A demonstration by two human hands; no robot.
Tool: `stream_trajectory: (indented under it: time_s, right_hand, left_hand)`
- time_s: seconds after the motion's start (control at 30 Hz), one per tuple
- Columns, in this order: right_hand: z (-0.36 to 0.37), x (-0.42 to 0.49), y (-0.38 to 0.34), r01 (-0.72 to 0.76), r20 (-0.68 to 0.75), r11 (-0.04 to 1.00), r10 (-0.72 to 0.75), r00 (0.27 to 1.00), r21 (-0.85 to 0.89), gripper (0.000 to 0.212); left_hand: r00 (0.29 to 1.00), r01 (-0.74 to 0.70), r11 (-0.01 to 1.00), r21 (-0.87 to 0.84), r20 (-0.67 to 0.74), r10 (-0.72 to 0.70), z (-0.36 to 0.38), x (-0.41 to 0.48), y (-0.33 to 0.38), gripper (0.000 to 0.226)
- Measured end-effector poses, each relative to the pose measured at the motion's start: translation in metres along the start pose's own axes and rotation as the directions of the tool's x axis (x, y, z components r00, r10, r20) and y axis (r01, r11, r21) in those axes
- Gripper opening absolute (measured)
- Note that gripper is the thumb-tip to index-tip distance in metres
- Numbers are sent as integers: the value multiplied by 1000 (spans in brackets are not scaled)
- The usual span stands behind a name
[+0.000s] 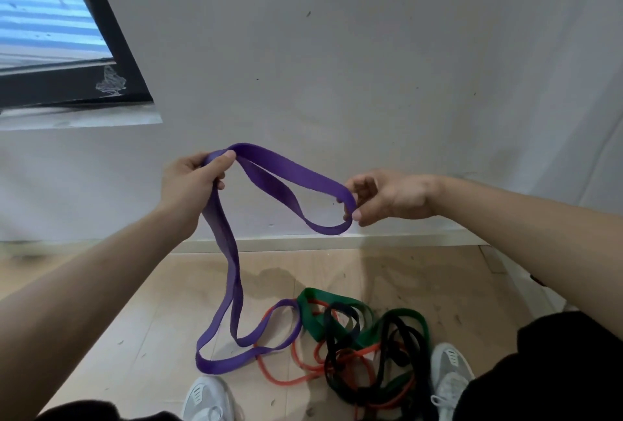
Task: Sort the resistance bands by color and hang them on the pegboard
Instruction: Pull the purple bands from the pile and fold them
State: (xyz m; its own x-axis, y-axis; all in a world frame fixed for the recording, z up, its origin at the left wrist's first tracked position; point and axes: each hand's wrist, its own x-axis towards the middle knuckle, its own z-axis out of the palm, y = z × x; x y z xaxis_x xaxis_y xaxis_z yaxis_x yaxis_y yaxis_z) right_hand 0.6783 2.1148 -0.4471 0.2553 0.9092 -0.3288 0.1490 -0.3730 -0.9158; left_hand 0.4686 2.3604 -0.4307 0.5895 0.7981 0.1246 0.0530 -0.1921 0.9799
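A wide purple resistance band (290, 174) is stretched between both hands in front of a white wall. My left hand (192, 181) grips its upper fold, and my right hand (387, 198) pinches the loop at its right end. The rest of the band hangs down, and its lower loop rests on the floor. Below lies a tangled pile of bands: green (310, 319), black (401, 346) and orange-red (290, 376) ones. No pegboard is in view.
A dark-framed window (111, 49) sits in the wall (371, 49) at upper left. A white skirting board (303, 243) runs along the light wooden floor (151, 336). My two white shoes (209, 400) (450, 373) stand either side of the pile.
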Motion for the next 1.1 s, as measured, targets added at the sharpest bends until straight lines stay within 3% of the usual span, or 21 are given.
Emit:
stream_trajectory:
  time_s: [0.17, 0.4, 0.47, 0.6, 0.7, 0.83, 0.97, 1.1]
  right_hand:
    - [-1, -4, -6, 51, -256, 997, -34, 966, 58, 37]
    - [-11, -3, -1, 43, -612, 991, -111, 783, -125, 20]
    - [-20, -6, 3, 4, -584, 992, -77, 808, -125, 23]
    - [-26, -13, 13, -75, -397, 976, -13, 918, -204, 23]
    - [-25, -15, 19, -152, -289, 942, 62, 955, -300, 26]
    - [-19, -15, 23, -201, -193, 858, 121, 974, -472, 26]
    - [-2, -14, 10, -131, -153, 836, 56, 987, -534, 59]
    - [27, -8, -13, 67, -150, 921, -134, 980, -384, 76]
  left_hand:
    - [995, -5, 990, 139, 104, -9, -7, -1, -9, 13]
    - [927, -49, 950, 309, 368, -72, -16, -1, -17, 17]
    - [919, -50, 953, 299, 388, -74, -20, 1, -18, 21]
    - [908, -42, 965, 258, 413, -71, -20, 0, -17, 35]
    - [904, -51, 975, 217, 426, -48, -14, -2, -13, 46]
    - [884, -85, 975, 206, 467, -22, 0, -11, -3, 44]
    - [857, -112, 976, 186, 515, 1, 18, -23, 8, 45]
    - [840, -129, 975, 180, 542, 11, 29, -31, 12, 46]
